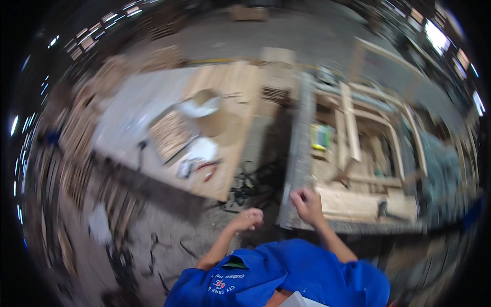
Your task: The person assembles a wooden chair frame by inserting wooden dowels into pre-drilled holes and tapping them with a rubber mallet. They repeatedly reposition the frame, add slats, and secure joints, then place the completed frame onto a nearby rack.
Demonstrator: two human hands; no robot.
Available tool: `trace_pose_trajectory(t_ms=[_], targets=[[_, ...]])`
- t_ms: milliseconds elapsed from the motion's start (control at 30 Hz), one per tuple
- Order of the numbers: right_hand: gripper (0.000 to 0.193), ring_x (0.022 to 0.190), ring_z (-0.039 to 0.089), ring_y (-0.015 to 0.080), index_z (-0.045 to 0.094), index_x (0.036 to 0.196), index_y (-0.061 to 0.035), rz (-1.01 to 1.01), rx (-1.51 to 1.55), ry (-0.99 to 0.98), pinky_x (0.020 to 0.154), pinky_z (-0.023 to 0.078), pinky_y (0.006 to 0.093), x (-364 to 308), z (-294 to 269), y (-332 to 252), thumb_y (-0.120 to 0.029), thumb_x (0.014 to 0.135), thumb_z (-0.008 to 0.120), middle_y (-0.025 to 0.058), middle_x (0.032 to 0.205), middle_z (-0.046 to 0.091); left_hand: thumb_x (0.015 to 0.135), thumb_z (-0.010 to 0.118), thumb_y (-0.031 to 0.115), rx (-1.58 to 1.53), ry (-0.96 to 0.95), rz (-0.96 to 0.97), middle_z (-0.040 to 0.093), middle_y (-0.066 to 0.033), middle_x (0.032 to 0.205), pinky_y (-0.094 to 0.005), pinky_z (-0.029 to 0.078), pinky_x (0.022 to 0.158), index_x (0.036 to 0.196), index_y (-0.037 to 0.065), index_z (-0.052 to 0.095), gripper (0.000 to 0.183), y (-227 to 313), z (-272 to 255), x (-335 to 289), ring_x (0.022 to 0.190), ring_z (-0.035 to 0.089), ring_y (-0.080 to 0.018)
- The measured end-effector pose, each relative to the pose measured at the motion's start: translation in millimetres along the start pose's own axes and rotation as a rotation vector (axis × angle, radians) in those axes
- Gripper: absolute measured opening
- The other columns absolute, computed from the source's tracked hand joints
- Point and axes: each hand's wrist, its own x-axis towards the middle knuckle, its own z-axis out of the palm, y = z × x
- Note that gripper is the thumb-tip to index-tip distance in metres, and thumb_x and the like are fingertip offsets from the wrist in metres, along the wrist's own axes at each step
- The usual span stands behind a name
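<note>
My left hand (pixel 247 219) is closed, held low in the gap between two work surfaces and touching neither. Just left of the right-hand bench's front corner is my right hand (pixel 308 205), its fingers curled in; it may overlap the bench edge, and contact cannot be told. Whatever either hand holds, if anything, is hidden in the fingers and blurred. Nearest to the right hand lies a pale wooden board (pixel 353 204) along the bench's near side. A dark hammer-like tool (pixel 383 210) rests at that board's right part. Behind it lies a wooden frame (pixel 350 133) with curved pieces.
On the left table (pixel 225 148) stand a tray of small wooden pieces (pixel 171 134), a round tub (pixel 210 120) and a red-handled tool (pixel 210 171). A yellow-green packet (pixel 321 137) lies on the bench. Dark cords (pixel 243 184) litter the floor; wood stacks (pixel 76 138) line the left.
</note>
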Motion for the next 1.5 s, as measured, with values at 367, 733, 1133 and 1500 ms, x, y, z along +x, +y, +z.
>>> trace_pose_trajectory(t_ms=[367,733,1133,1500], targets=[[0.030,0.089,0.070,0.0364,0.069,0.112,-0.0062,-0.587,-0.479,-1.317,0.077,0.056,0.0472,-45,298,-34,-0.027,0.091,0.069,0.0153,0.091,0.073,0.087,0.071,0.041,0.442,1.161,-0.480,0.071,-0.0244,0.116,-0.0466,0.053,0.095,0.121,0.002,0.069,0.052,-180,-76,-348,0.111,0.067,-0.0411],[0.042,0.109,0.066,0.0395,0.065,0.126,-0.0098,-0.666,-0.686,-1.752,0.091,0.053,0.0498,-35,528,-66,-0.034,0.092,0.068,0.0194,0.113,0.071,0.084,0.074,0.051,-0.342,1.157,-0.617,0.075,-0.0226,0.106,-0.0445,0.055,0.092,0.114,0.003,0.074,0.056,-265,-98,-375,0.104,0.070,-0.0400],[0.042,0.108,0.066,0.0403,0.065,0.124,-0.0073,-0.748,-0.752,-1.649,0.091,0.052,0.0505,98,789,-125,-0.034,0.091,0.066,0.0205,0.117,0.069,0.091,0.058,0.043,0.063,1.238,-0.698,0.071,-0.0173,0.074,-0.0514,0.053,0.073,0.070,0.007,0.072,0.045,-266,-352,-444,0.079,0.070,-0.0394],[0.039,0.082,0.074,0.0335,0.067,0.117,-0.0024,-0.740,-0.588,-1.513,0.077,0.057,0.0419,177,986,-129,-0.023,0.085,0.074,0.0191,0.089,0.075,0.084,0.063,0.034,-0.429,1.494,-0.645,0.068,-0.0167,0.067,-0.0414,0.054,0.054,0.072,0.002,0.071,0.035,-283,-547,-489,0.058,0.067,-0.0298]])
